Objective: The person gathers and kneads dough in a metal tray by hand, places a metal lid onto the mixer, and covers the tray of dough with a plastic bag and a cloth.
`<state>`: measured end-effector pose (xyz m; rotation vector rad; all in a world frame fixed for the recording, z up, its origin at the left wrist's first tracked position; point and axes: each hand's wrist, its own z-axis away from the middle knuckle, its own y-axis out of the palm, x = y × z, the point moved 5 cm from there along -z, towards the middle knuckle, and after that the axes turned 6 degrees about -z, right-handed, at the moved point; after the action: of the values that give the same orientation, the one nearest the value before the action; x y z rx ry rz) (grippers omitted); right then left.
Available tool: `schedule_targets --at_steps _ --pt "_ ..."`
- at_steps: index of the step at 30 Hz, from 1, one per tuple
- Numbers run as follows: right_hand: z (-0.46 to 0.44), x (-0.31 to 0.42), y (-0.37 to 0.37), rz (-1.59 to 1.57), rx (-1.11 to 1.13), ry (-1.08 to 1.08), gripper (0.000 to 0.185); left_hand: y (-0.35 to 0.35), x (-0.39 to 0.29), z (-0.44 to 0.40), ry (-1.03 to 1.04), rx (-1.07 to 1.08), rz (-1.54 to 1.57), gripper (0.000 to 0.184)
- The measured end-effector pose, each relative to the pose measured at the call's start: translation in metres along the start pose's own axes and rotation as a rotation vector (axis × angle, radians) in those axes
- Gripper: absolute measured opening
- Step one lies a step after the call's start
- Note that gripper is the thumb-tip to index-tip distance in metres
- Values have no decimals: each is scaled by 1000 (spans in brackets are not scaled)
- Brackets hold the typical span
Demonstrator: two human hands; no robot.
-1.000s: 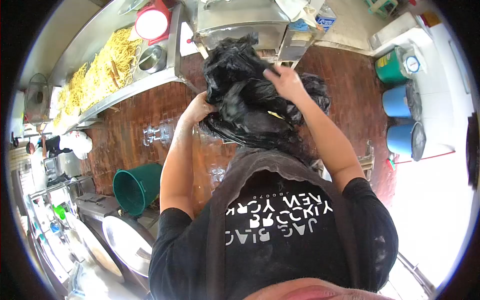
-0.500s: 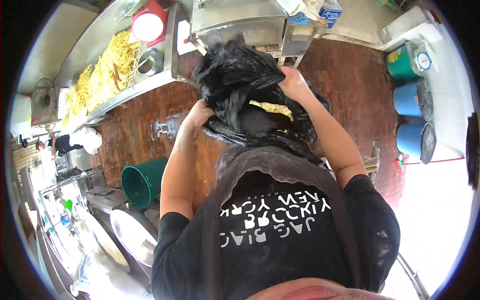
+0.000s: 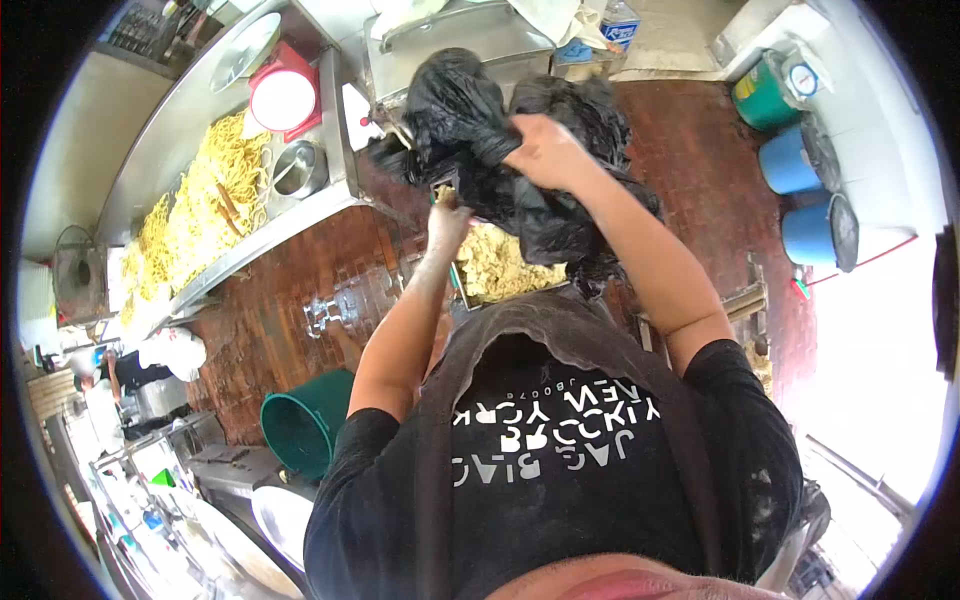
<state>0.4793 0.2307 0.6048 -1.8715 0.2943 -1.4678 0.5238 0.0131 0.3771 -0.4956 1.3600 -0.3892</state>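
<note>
My right hand [image 3: 545,150] is closed around a gathered part of a black plastic bag [image 3: 455,100], lifting it up and away from me. More of the crumpled black plastic spreads to the right under my forearm. Below it, close to my apron, a tray of yellow crumbly dough [image 3: 505,265] is uncovered. My left hand [image 3: 450,222] is at the tray's far left corner, fingers closed, with a small yellowish lump of dough [image 3: 445,193] at the fingertips. The plastic hides the far part of the tray.
Yellow noodles [image 3: 215,185], a metal pot [image 3: 299,168] and a red scale [image 3: 285,95] sit on the steel counter at left. A green bin [image 3: 305,425] stands on the brown floor. Blue bins [image 3: 820,235] line the right wall. Another person [image 3: 130,370] is at far left.
The black plastic has been pulled up and away, exposing much more dough. My left hand has let go of the plastic and moved right, to the tray's corner. My right hand has shifted slightly left.
</note>
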Motion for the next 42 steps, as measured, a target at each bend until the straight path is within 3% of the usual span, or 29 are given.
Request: schedule_targets --at_steps 1,2,3,4,5,6,8,11,12,13,15,17,19,21,22,23,24,25,28,29,30,31,33,34,37,39,40,41,42 --pt "1 4 -14 -35 42 88 46 -20 14 -7 -27 -13 38 39" --pt "1 -7 -31 147 10 84 48 -52 23 -10 20 -119 -114 30" --pt "4 -33 -43 258 -191 55 47 -90 51 -21 -73 -189 100 25" --pt "10 -44 -67 250 -205 162 40 -129 79 -31 -150 -281 320 23" --pt "4 -91 -81 415 -265 180 38 -153 75 -30 -320 -338 623 34" --pt "10 -117 -102 279 -376 319 36 -177 70 -26 -478 -455 934 48" --pt "18 -146 -130 360 -453 351 37 -235 115 -64 -441 -460 587 61" --pt "20 -130 -138 373 -435 289 42 -287 96 -82 -299 -442 221 67" --pt "21 -117 -136 357 -422 251 44 -288 74 -75 -239 -462 73 64" --pt "21 -109 -131 342 -390 206 46 -282 6 -48 -177 -479 -74 61" --pt "17 -90 -120 309 -328 107 51 -280 -45 -35 -57 -446 -162 56" --pt "29 -66 -116 427 -158 228 49 -288 -52 -42 44 -356 -56 50" --pt "39 -57 -126 729 -15 329 43 -305 -25 -62 -31 -429 -64 43" --pt "46 -34 -133 818 -65 130 37 -316 -18 -70 -160 -560 -152 43" --pt "55 -20 -136 860 -94 36 35 -308 -20 -77 -112 -529 59 45" --pt "63 23 -127 809 -178 -122 34 -298 -43 -77 -52 -475 46 49" --pt "68 52 -119 626 -166 -291 33 -275 -68 -83 116 -399 212 49" --pt "70 87 -106 544 -39 -366 31 -252 -130 -59 164 -373 129 52" --pt "81 148 -52 265 581 -590 39 -188 -209 -63 388 -201 -29 55" --pt "87 154 -29 153 658 -717 40 -175 -243 -48 411 -133 -6 50" --pt "93 161 -17 150 752 -658 40 -168 -258 -48 494 -128 2 48" --pt "92 165 -14 205 738 -644 41 -164 -271 -49 575 -125 9 48" --pt "72 155 -20 320 559 -634 44 -159 -291 -29 590 83 367 54" --pt "59 145 -34 371 331 -661 46 -159 -305 -14 597 188 545 58" --pt "32 118 -72 438 48 -332 36 -144 -312 37 884 438 181 73" --pt "30 107 -74 411 64 -318 45 -135 -322 70 836 306 -41 82" --pt "35 102 -74 395 84 -308 51 -127 -305 54 655 356 -208 89" --pt "40 96 -75 325 150 -256 55 -129 -297 45 736 261 -282 79" --pt "47 90 -79 255 214 -205 60 -136 -286 30 688 281 -294 73"
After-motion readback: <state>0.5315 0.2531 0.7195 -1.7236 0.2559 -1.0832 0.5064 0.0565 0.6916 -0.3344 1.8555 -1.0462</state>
